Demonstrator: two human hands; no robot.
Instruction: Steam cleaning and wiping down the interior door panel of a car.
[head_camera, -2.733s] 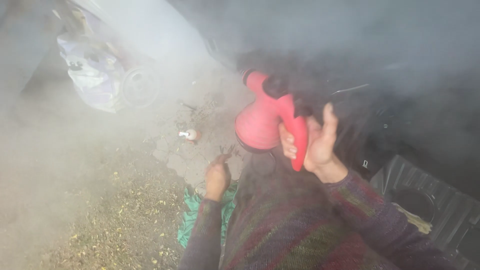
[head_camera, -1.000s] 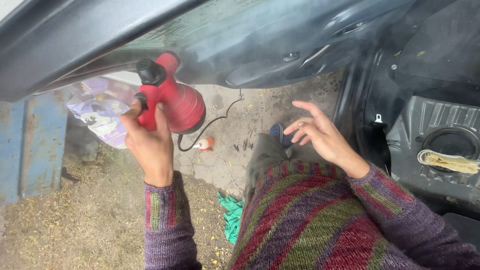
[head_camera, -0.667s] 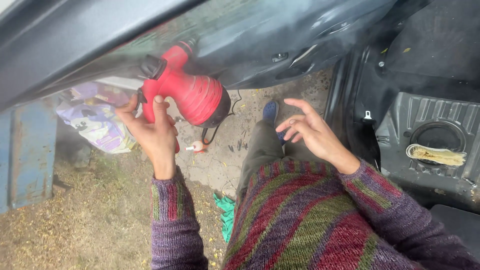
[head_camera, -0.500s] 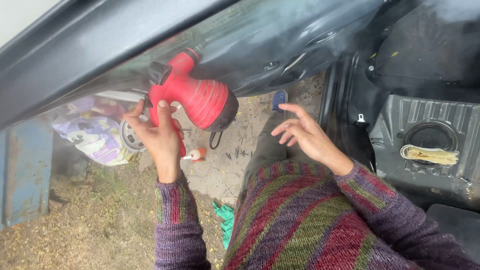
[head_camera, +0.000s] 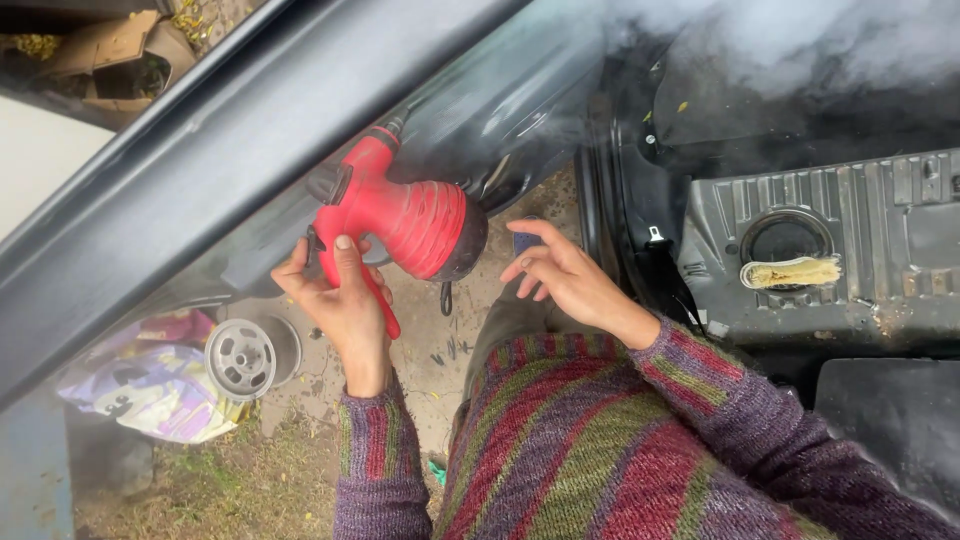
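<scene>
My left hand (head_camera: 335, 295) grips the handle of a red handheld steam cleaner (head_camera: 405, 220), its nozzle end pointing up toward the dark open car door (head_camera: 250, 150). A black cord hangs below the cleaner's round body. My right hand (head_camera: 560, 275) hovers just right of the cleaner with fingers spread, holding nothing. Both arms wear a striped knitted sweater (head_camera: 590, 440). White steam drifts at the upper right, over the car's interior.
A stripped metal car floor (head_camera: 860, 250) with a round hole and a pale brush (head_camera: 795, 272) lies at right. On the ground at left sit a grey round cap (head_camera: 243, 357) and a colourful plastic bag (head_camera: 150, 385). Gravel and grass lie below.
The thick steam has cleared. The cleaner passed from my right hand to my left hand and swung up to the right, next to the door. My right hand opened and now hovers beside it.
</scene>
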